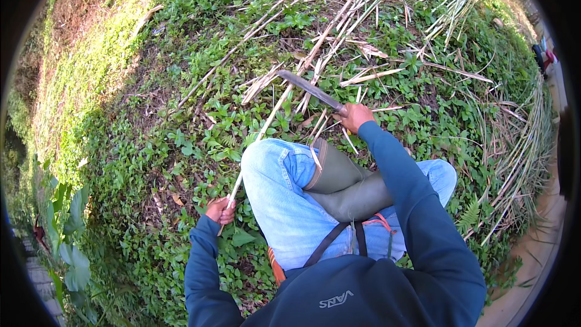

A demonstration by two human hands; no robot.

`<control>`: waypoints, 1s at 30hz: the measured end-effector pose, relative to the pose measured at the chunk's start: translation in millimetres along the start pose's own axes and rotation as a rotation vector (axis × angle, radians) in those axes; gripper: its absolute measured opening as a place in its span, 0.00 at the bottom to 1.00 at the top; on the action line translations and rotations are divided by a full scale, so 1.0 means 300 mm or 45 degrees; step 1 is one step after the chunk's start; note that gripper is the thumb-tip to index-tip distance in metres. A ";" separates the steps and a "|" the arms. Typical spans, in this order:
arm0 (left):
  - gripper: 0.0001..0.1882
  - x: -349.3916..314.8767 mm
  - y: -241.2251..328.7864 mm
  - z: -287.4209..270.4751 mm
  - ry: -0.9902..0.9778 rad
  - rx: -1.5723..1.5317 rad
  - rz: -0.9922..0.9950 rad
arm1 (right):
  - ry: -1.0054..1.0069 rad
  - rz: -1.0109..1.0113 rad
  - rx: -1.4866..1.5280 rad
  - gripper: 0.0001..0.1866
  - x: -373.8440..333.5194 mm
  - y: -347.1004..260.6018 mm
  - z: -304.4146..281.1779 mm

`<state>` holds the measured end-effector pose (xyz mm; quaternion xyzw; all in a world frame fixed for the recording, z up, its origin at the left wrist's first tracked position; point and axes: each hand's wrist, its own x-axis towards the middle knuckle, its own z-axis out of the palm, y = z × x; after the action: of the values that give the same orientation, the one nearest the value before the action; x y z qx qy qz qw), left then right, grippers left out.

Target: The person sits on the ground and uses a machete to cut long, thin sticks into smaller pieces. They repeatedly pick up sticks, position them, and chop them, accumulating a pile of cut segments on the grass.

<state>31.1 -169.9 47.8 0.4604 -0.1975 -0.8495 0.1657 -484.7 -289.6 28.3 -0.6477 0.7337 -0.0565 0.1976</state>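
My left hand [221,211] is closed round the lower end of a long pale stalk [267,123], beside my bent left knee. The stalk slants up and away past the knee toward the cut stalks ahead. In my right hand [356,115] is the handle of a machete [310,88] with a dark, worn blade. Its blade points up and to the left, and its tip lies close to the far part of the stalk; whether they touch I cannot tell. Several short split pieces [322,122] lie below the blade, near my boots.
I sit cross-legged in jeans and green rubber boots [345,191] on leafy ground. Long cut stalks [345,15] stretch away ahead. A heap of long grass stems [525,151] lies at the right, beside a pale path [538,254]. Broad-leaved plants [75,236] stand at the left.
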 end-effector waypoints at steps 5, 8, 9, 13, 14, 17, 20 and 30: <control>0.18 -0.017 -0.008 -0.019 0.065 -0.023 -0.042 | -0.035 -0.042 0.045 0.22 -0.022 -0.004 0.008; 0.18 -0.004 -0.014 -0.016 0.037 -0.033 -0.062 | -0.107 -0.232 -0.158 0.19 -0.048 0.045 0.010; 0.18 -0.005 -0.010 -0.010 0.045 -0.019 -0.054 | -0.061 -0.099 -0.024 0.18 -0.044 0.031 0.006; 0.17 -0.006 -0.002 0.021 0.080 -0.001 -0.031 | 0.020 0.101 0.258 0.17 -0.014 0.006 0.011; 0.17 -0.012 -0.002 0.016 0.091 -0.009 -0.041 | -0.014 -0.016 0.147 0.17 -0.018 0.016 0.019; 0.17 -0.010 -0.020 -0.013 0.066 -0.041 -0.083 | -0.146 -0.240 -0.056 0.17 -0.035 0.034 0.000; 0.18 0.013 -0.017 0.025 0.054 0.035 -0.041 | -0.050 0.054 0.060 0.16 -0.022 0.022 0.021; 0.19 0.021 -0.031 0.005 0.135 0.066 -0.042 | 0.010 0.274 0.313 0.17 -0.015 0.015 -0.028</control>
<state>25.6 -164.5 39.4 0.5120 -0.2028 -0.8211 0.1501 -491.4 -286.0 35.5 -0.5359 0.7872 -0.1269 0.2777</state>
